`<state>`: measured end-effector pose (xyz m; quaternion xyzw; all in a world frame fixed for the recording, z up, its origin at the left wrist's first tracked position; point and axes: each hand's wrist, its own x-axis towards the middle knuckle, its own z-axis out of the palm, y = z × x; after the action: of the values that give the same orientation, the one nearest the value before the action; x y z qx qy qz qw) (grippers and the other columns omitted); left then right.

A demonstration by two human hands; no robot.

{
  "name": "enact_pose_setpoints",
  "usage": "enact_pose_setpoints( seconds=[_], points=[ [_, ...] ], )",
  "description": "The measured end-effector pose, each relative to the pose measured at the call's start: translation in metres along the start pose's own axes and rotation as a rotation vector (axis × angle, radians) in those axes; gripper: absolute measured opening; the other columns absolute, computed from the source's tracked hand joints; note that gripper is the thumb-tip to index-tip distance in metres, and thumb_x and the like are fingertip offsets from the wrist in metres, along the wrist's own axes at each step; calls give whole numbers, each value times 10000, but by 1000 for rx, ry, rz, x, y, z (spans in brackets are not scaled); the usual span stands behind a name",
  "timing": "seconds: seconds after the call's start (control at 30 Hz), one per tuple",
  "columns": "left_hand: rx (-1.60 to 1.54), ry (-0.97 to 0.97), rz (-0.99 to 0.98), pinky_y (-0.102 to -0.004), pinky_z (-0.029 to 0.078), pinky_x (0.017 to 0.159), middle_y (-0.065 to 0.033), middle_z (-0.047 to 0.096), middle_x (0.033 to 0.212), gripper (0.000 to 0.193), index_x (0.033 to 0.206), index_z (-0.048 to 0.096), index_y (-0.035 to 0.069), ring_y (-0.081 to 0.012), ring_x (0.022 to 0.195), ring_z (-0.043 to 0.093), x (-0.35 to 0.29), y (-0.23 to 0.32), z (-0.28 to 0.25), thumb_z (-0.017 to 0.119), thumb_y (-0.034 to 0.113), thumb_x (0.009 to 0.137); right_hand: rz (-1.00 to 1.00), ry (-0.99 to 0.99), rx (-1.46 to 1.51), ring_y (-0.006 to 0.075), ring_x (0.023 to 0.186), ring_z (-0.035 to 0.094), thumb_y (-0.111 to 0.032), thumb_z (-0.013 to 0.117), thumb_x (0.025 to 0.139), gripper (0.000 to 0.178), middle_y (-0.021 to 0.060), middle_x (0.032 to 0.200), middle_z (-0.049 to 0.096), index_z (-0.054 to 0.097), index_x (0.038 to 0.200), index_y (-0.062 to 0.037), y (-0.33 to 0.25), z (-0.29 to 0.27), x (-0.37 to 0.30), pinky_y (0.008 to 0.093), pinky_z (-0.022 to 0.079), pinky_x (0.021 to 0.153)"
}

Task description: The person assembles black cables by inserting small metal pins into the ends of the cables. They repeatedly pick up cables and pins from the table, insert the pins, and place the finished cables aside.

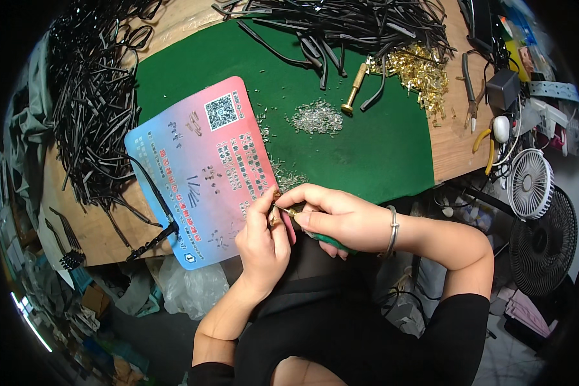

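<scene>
My left hand point(264, 241) is closed in a pinch at the mat's near edge, over the right side of a pink-and-blue printed card point(199, 141). What its fingertips hold is small and mostly hidden, with a bit of brass colour showing. My right hand point(341, 219) grips a brass-coloured screwdriver point(294, 211), its thin tip pointing at the left fingertips. The two hands nearly touch. Just beyond them lie loose tiny silver screws point(291, 179). Several small metal parts point(193, 190) lie in groups on the card. A black eyeglass temple point(154, 183) crosses the card's left edge.
Black eyeglass temples point(90, 128) are heaped at the left, and another heap point(367, 26) lies at the back. Gold-coloured parts point(421, 74) and a pile of silver screws point(317, 118) rest near a second brass tool point(354, 90). Pliers point(484, 148) and fans point(531, 183) are at the right.
</scene>
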<state>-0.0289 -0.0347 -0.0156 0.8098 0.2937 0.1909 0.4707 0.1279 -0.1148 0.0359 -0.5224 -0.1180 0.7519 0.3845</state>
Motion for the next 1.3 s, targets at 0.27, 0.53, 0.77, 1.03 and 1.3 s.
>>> enact_pose_setpoints(
  seconds=[0.27, 0.53, 0.77, 1.03, 1.3],
  points=[
    [49, 18, 84, -288, 494, 611, -93, 572, 760, 423, 1190, 493, -25, -192, 644, 599, 4, -1, 1, 488, -111, 776, -108, 52, -65, 79, 505, 493, -180, 387, 948, 361, 23, 790, 510, 372, 1290, -64, 11, 2, 5, 220, 416, 430],
    [3, -13, 53, -300, 502, 617, -111, 582, 770, 432, 1174, 511, -24, -209, 657, 613, 3, -9, 1, 494, -108, 751, -31, -22, 74, 96, 492, 494, -193, 400, 919, 410, 41, 755, 518, 346, 1298, -46, 6, -1, 8, 238, 415, 416],
    [44, -31, 103, -310, 508, 619, -140, 609, 824, 433, 1175, 511, -23, -240, 675, 629, 7, -7, -2, 509, -103, 749, -38, 23, -93, 74, 497, 477, -182, 414, 955, 337, 22, 785, 499, 390, 1270, -67, 5, -1, 9, 217, 402, 422],
    [144, -83, 114, -307, 520, 681, -146, 642, 910, 438, 1209, 474, -11, -242, 780, 658, 14, 3, -10, 500, -102, 781, -330, 323, -968, 398, 723, 603, -210, 490, 882, 356, 221, 935, 521, 436, 1206, -74, 16, 9, -9, 466, 514, 677],
    [160, 26, 545, -309, 522, 600, -160, 658, 935, 380, 1040, 647, 53, -246, 733, 657, 52, -23, -29, 541, -128, 724, -511, 553, -1041, 350, 772, 597, -211, 520, 881, 317, 173, 940, 520, 462, 1151, -54, 22, -20, -3, 428, 505, 681]
  ],
)
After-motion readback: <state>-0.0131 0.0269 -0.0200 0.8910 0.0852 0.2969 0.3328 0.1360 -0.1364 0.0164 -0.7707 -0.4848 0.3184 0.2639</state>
